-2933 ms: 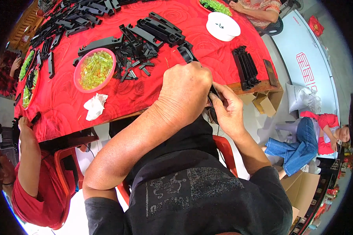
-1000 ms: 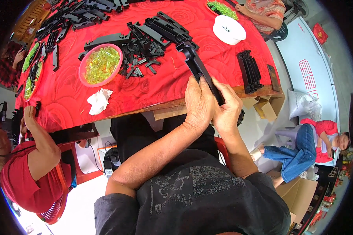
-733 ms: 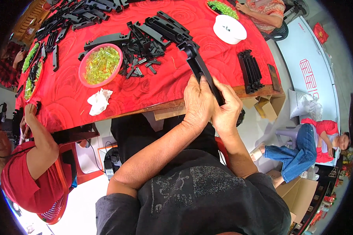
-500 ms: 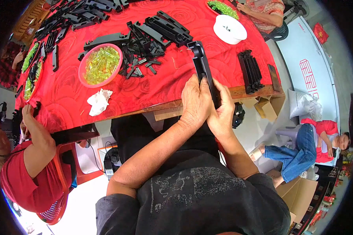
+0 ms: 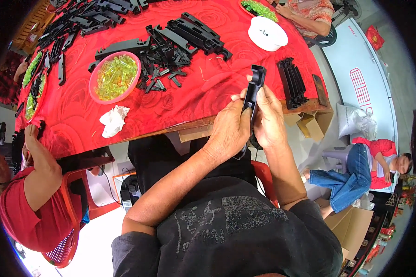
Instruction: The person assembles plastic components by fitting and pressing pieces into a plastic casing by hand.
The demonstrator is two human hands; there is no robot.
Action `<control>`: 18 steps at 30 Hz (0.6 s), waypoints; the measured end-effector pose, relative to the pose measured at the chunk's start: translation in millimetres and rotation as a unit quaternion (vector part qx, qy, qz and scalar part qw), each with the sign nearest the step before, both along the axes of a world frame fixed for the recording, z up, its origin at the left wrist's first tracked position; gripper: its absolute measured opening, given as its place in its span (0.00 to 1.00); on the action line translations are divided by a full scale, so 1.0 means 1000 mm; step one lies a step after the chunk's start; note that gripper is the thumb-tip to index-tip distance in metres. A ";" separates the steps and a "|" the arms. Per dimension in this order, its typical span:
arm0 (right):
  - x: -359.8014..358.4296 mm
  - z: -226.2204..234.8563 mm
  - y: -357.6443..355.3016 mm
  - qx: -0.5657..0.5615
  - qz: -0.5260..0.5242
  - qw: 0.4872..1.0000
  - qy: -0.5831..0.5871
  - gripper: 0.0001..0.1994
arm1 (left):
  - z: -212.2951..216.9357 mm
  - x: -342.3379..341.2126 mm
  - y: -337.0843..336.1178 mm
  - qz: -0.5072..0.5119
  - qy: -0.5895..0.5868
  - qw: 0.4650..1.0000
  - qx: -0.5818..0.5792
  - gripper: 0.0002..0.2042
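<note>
Just past the table's front edge, both my hands are closed on a long, narrow black plastic part with a hollow inner side and a hooked top end. My left hand grips its lower stretch from the left, the thumb lying against the hollow. Around its right side wraps my right hand, thumb up along the edge. The part stands tilted, top end away from me; its lower portion is partly hidden by my hands. Left of them on the table, a pink bowl holds small clear yellowish pieces.
Black plastic parts and small black pieces lie piled beyond. A white bowl, a row of black parts and a dark flat slab are at right. Crumpled tissue lies near. A person in red sits left.
The black part has come lower and nearer my body, and its hollow side has turned into view. My right hand has shifted higher along it, thumb now on its edge.
</note>
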State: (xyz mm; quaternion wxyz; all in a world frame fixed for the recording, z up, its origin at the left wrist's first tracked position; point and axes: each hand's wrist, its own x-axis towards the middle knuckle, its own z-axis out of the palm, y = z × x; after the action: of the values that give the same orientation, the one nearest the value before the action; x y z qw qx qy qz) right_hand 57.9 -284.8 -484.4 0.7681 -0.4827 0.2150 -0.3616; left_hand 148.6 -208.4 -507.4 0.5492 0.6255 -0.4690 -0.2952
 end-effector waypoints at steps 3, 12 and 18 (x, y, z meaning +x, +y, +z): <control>0.001 0.000 0.004 0.012 -0.017 1.000 -0.003 0.18 | -0.001 -0.002 0.001 0.011 -0.001 1.000 -0.022 0.09; -0.009 -0.002 -0.006 -0.001 -0.047 0.999 -0.002 0.25 | 0.008 -0.012 0.046 0.035 0.091 0.994 -0.047 0.19; -0.010 -0.004 -0.005 -0.003 -0.045 0.999 -0.017 0.25 | -0.004 -0.011 0.061 -0.034 -0.134 0.985 -0.105 0.29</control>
State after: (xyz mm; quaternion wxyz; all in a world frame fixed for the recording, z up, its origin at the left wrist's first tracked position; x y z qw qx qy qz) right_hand 48.0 -290.1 -488.0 0.7531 -0.4689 0.2222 -0.4046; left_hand 137.4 -147.0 -511.0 0.5336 0.5823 -0.5875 -0.1763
